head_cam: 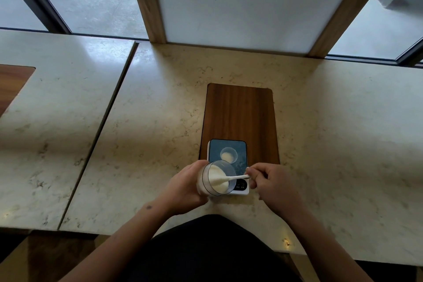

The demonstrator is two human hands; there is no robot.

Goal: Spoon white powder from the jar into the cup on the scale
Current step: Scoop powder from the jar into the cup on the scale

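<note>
Clear jar point(216, 178), judged light, smooth and slippery, is best gripped round its wall; it is wrapped by the left hand point(185, 186) and tilted over the scale point(229, 162). Thin white spoon point(231, 178) is pinched at the handle end by the right hand point(272, 184), bowl in the powder point(217, 181). Cup point(229, 155) sits on the scale just beyond.

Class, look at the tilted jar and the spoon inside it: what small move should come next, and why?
Probably lift the spoon out and carry it forward to the cup on the scale. The right hand has its bowl in the powder of the jar, which the left hand tilts.
</note>
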